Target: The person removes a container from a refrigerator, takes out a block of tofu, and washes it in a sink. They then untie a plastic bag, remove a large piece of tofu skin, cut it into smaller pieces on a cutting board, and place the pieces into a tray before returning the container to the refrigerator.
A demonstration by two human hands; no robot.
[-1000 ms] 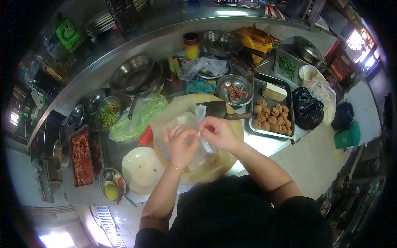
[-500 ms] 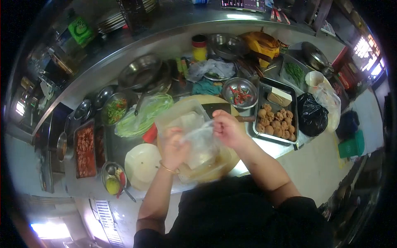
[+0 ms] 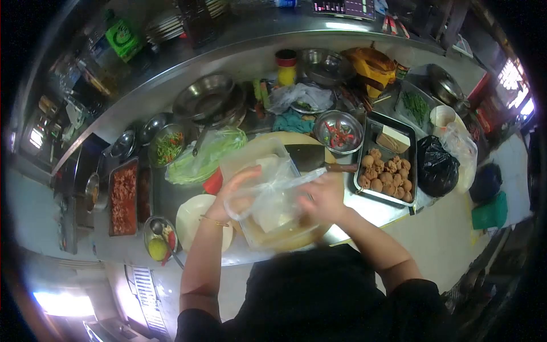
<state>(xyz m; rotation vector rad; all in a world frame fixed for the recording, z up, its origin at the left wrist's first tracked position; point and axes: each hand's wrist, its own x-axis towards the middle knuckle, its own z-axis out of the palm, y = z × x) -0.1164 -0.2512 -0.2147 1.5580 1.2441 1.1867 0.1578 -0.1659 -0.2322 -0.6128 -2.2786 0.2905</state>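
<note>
Red, saucy meat (image 3: 123, 196) lies far left. Next come a bowl (image 3: 152, 153) of cut peppers (image 3: 169, 143) and, nearer the person, a small dish (image 3: 146, 233) with a green fruit (image 3: 158, 249). Further right are a pale plate (image 3: 189, 219), partly hidden by the left forearm, bagged greens (image 3: 208, 158) and a red pepper (image 3: 213, 182). The left hand (image 3: 239, 187) is loosely open, fingers stretched out, clear film lying across it. Between the hands, a clear bag (image 3: 272, 199) spreads over a plastic tub (image 3: 233, 161), which sits on a round board (image 3: 296, 138). The right hand (image 3: 323, 198), at the bag's right side, is blurred, fingers partly bent; whether it grips the film, I cannot tell. Just beyond it lies a cleaver (image 3: 305, 157), handle pointing right. Then come red chillies (image 3: 340, 137) in a steel bowl (image 3: 342, 150), a tray (image 3: 371, 130) holding brown balls (image 3: 387, 176) and a pale block (image 3: 393, 138), and a black bag (image 3: 437, 165)
</note>
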